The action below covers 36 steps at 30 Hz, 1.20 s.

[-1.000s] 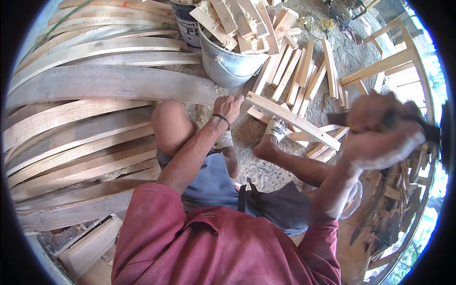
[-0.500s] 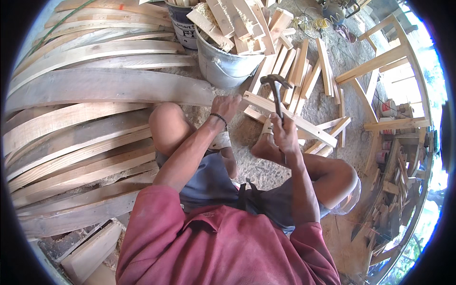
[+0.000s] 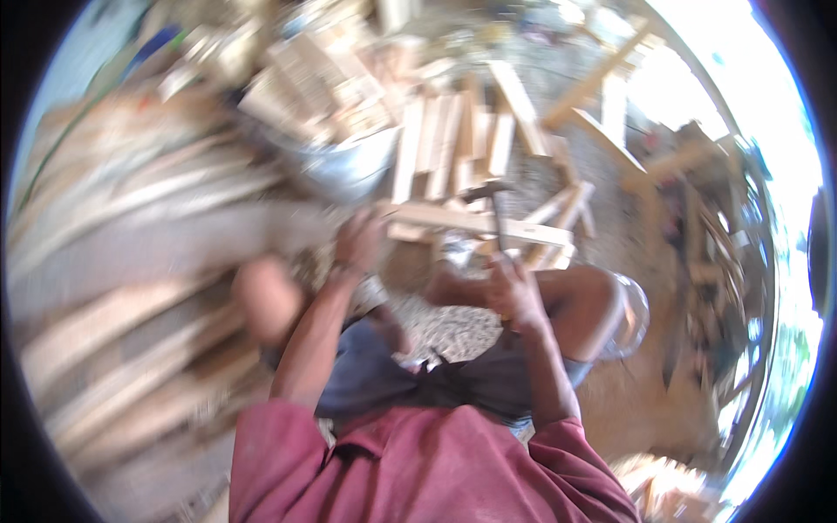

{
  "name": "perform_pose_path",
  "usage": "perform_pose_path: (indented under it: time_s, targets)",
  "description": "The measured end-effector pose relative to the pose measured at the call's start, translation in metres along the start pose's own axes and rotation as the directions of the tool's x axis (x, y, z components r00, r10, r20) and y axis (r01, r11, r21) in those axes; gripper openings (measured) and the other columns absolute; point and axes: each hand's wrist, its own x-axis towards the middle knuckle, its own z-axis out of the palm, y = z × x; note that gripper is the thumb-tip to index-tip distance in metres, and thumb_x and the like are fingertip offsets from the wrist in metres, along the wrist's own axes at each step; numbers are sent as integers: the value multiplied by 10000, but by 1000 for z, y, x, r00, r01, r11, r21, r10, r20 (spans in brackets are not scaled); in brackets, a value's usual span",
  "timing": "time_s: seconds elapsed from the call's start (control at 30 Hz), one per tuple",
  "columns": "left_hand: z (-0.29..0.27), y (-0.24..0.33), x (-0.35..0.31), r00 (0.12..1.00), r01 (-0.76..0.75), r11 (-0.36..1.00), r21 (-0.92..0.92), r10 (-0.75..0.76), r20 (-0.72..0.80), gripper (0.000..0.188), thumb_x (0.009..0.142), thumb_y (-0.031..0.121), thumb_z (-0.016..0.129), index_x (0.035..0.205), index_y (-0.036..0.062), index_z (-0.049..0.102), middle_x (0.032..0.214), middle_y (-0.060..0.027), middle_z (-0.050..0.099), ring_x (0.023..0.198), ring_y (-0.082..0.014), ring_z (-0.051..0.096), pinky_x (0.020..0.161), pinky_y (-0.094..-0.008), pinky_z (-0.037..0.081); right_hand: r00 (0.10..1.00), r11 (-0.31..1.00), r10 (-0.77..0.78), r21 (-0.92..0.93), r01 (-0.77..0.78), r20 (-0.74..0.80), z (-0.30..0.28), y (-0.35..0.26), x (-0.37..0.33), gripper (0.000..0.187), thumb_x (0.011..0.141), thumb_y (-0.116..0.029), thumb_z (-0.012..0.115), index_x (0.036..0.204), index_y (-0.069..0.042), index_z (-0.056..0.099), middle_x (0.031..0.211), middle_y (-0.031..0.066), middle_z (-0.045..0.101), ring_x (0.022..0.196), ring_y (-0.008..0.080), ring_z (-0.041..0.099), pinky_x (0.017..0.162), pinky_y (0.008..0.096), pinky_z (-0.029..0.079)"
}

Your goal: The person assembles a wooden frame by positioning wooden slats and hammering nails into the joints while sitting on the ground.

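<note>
Right grip (image 3: 513,292) sat between 3 and 4 o'clock (reading the clock from the middle of the view), wrapped around a hammer (image 3: 500,225) by its handle. The hammer pointed up toward 12, and its head showed just past the far edge of a pale wooden bar (image 3: 462,221). Couldn't tell if the two were touching.

That bar lay between 12 and 2 o'clock, slanting a bit, with its right end nearer the person. Left grip (image 3: 359,240) was over at about 10, right at the bar's left end. Fingers were bent, but it was too blurry to tell whether they were pinching the wood.

Past the bar, toward 12 to 1, a bunch of loose sticks (image 3: 445,144) lay on the ground. A gray bucket (image 3: 353,170) stood at 11, heaped with wood pieces (image 3: 305,78). Long curved boards (image 3: 113,322) filled the whole 8-to-10 side, pretty smeared. Down at 6 you had the person's red shirt (image 3: 445,462).
</note>
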Motion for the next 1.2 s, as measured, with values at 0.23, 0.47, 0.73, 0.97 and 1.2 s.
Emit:
perform_pose_path:
  time_s: [0.23,0.47,0.73,0.97,1.2]
  targets:
    - [-9,3,-2,993,-20,991,129,5,116,358,969,170,541,1323,159,595,1147,-197,637,950,-398,654,795,-483,539,994,964,109,241,-109,13,-11,-45,-38,350,1009,-410,524,936,-71,575,654,-56,467,491,47,423,413,233,339]
    - [-17,24,5,977,59,991,117,-82,197,356,972,167,534,1324,153,585,1139,-184,634,1022,-388,631,826,-489,512,987,889,155,442,-118,-49,0,-11,-33,376,988,-479,560,903,-117,502,586,-76,389,436,40,361,380,238,313]
    - [-10,-16,5,983,101,994,40,-106,149,270,931,114,549,1194,86,603,1093,-190,632,1042,-392,599,874,-488,474,990,859,141,499,-110,-24,7,-4,-28,345,994,-450,562,887,-127,505,576,-85,367,442,34,328,391,243,282]
    - [-12,-20,4,958,180,983,42,-185,220,215,937,117,531,1131,41,583,1109,-205,647,1058,-406,596,906,-490,459,987,876,161,462,-136,-15,14,-5,-25,320,1004,-418,547,859,-139,486,563,-90,355,414,40,317,370,252,255]
    - [-7,-26,3,972,140,990,26,-142,189,258,943,147,513,1127,11,630,1143,-238,654,1090,-417,593,946,-508,440,992,927,122,359,-104,-28,19,0,-21,381,983,-472,557,889,-106,510,571,-59,417,426,64,390,374,258,327]
